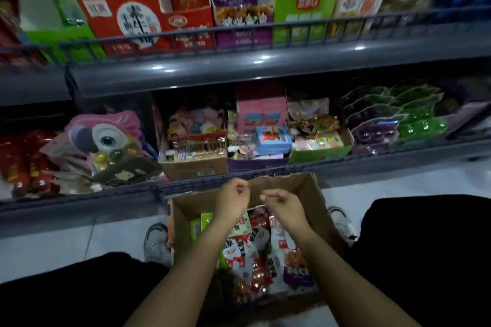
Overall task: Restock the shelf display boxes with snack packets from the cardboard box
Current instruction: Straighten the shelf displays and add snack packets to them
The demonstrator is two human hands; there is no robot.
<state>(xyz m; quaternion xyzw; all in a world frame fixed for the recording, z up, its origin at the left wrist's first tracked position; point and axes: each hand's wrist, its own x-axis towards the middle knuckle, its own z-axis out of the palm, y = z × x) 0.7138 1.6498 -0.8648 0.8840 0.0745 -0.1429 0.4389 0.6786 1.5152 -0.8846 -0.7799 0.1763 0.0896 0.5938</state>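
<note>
An open cardboard box (305,188) stands on the floor between my knees, filled with several red, white and purple snack packets (255,252). My left hand (231,200) and my right hand (283,203) hover side by side above the box's far end, fingers loosely curled, holding nothing that I can see. Just beyond them, the lower shelf carries display boxes: a brown one (194,164) with mixed packets, a purple one (255,162) and a green one (318,150).
A dark wire rail (207,183) runs along the lower shelf's front edge. A pink parrot pack (106,138) and red packets (24,159) lie to the left, purple and green jelly packs (390,119) to the right. The upper shelf (239,66) holds upright boxes. My shoes (156,241) flank the box.
</note>
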